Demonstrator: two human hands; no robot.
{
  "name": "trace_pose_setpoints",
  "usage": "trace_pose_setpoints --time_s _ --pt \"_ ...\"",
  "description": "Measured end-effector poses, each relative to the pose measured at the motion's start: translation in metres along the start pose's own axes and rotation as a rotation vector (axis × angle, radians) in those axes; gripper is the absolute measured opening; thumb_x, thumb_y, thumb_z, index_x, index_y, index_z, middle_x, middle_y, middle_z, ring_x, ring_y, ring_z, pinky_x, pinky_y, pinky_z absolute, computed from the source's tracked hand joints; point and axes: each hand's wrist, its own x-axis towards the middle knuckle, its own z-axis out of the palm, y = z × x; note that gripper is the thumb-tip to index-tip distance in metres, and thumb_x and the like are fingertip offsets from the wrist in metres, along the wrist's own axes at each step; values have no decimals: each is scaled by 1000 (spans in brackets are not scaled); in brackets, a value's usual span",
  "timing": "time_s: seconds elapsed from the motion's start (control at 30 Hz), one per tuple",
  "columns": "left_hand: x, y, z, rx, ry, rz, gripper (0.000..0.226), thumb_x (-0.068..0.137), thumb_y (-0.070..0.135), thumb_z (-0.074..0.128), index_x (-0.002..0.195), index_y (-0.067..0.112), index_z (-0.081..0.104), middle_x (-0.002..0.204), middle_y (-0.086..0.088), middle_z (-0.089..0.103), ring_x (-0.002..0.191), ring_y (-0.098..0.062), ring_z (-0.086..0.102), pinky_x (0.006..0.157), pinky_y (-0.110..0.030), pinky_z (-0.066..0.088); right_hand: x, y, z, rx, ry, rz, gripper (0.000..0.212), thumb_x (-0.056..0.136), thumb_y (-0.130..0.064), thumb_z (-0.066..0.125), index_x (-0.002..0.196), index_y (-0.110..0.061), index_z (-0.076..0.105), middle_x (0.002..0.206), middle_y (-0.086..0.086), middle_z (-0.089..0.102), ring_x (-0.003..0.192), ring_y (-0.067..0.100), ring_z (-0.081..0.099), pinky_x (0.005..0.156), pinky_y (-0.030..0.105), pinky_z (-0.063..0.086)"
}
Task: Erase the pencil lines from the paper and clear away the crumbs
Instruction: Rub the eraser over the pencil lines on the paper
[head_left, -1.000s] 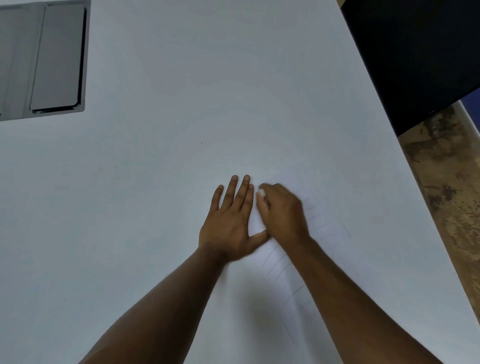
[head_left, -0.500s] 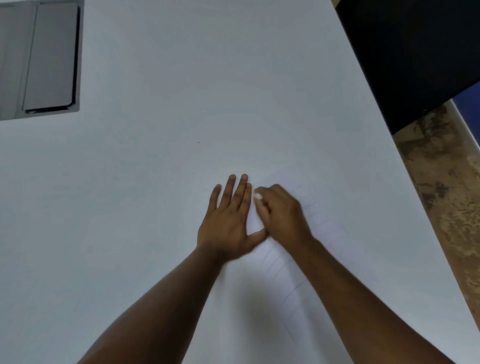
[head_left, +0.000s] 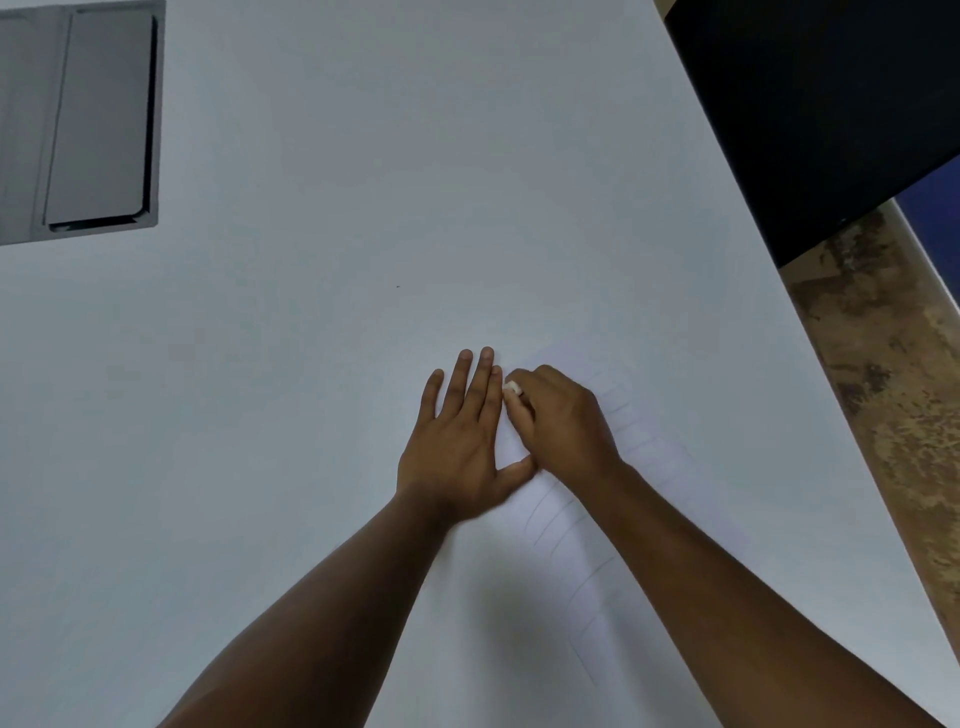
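My right hand (head_left: 563, 415) pinches the eraser (head_left: 512, 387), barely shifted from a second ago: rubbing on one spot. My left hand (head_left: 462, 441) lies flat beside it, pinning the paper (head_left: 670, 467). About ten pencil lines (head_left: 597, 566) remain behind my grip. One eraser, one sheet; crumbs not discernible.

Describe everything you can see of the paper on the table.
The paper is a white sheet lying flat on the white table, so its edges are hard to make out. Faint pencil lines, short and roughly parallel, run across it. The left hand presses it flat with straight fingers; the right hand holds a small white eraser near its far end.
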Motion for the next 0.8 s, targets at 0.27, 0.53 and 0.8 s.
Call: trace_pose_setpoints --time_s 0.27,0.53,0.8 --pt "1 0 -3 -8 -56 -18 102 94 83 12 163 12 -9 171 -4 -20 155 -19 -27 128 -48 -8 26 35 -15 -111 195 175 18 97 -12 55 86 -5 67 75 9 59 62 23 56 57 27 42" --pt "-1 0 0 -20 -3 4 100 96 81 18 164 9 4 173 -7 -8 158 -22 -16 129 -49 -3 4 23 -6 -227 121 -13 23 99 -17 48 92 -7 68 78 8 61 65 24 61 54 32 52" --pt "1 0 -2 -27 -36 -16 102 95 82 16 164 10 -2 172 -4 -15 156 -20 -23 129 -49 -5 16 36 -18 -93 208 121 17 97 -13 54 92 -6 69 79 8 60 66 23 58 58 31 48"
